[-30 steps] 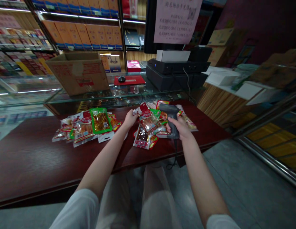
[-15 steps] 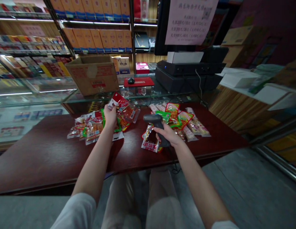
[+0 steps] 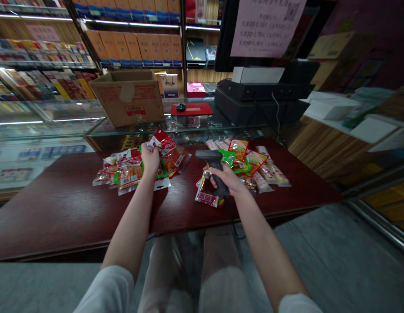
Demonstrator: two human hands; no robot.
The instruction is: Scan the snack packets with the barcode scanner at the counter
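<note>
My left hand (image 3: 150,160) is closed on the corner of a red snack packet (image 3: 171,150) with a clear window and a barcode near its right end. Beneath and to the left of that hand lies a pile of snack packets (image 3: 128,174), red, green and clear. My right hand (image 3: 228,179) wraps around the handle of a dark grey barcode scanner (image 3: 210,155), whose head points left toward the held packet. A dark packet with a white and red lower edge (image 3: 206,191) lies below the scanner. Behind my right hand is a second heap of snack packets (image 3: 239,152).
The dark red wooden table (image 3: 74,208) carries both heaps. Beyond it, on a glass counter, stand an open cardboard box (image 3: 130,100), a mouse (image 3: 180,107) on a red mat and a black cash drawer (image 3: 257,106). The scanner's cable hangs over the table's front edge.
The view has shifted slightly. My right hand has tilted the scanner a little, its head still pointing left. My left hand keeps hold of the red packet in nearly the same place.
</note>
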